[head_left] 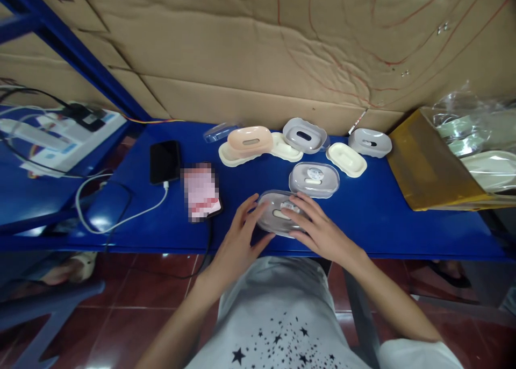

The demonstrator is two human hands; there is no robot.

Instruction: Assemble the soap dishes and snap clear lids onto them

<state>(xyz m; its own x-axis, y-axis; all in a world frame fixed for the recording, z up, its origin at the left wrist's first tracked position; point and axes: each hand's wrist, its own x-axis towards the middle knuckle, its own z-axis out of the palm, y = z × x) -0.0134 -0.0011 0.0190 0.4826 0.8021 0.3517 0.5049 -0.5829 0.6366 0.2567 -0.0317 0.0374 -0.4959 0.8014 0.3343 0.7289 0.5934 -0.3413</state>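
A grey oval soap box (pixel 268 218) with a transparent lid and a small white label sits near the table's front edge. My left hand (pixel 244 232) grips its left end, the thumb at the front and the fingers at the back. On the other side, my right hand (pixel 316 226) holds the right end, with fingers over the lid. Just behind it stands another lidded grey soap box (pixel 322 183). Farther back are a peach tray (pixel 250 137) on a cream one, a grey tray (pixel 303 135), a loose cream tray (pixel 346 160) and a grey box (pixel 371 143).
To the left lie a black phone (pixel 164 162) on a white cable (pixel 121 229) and a second phone (pixel 201 191) with a blurred screen. A carton (pixel 419 164) of bagged parts stands at the right. Cardboard (pixel 226 51) walls the back; a transparent lid (pixel 220 132) leans there.
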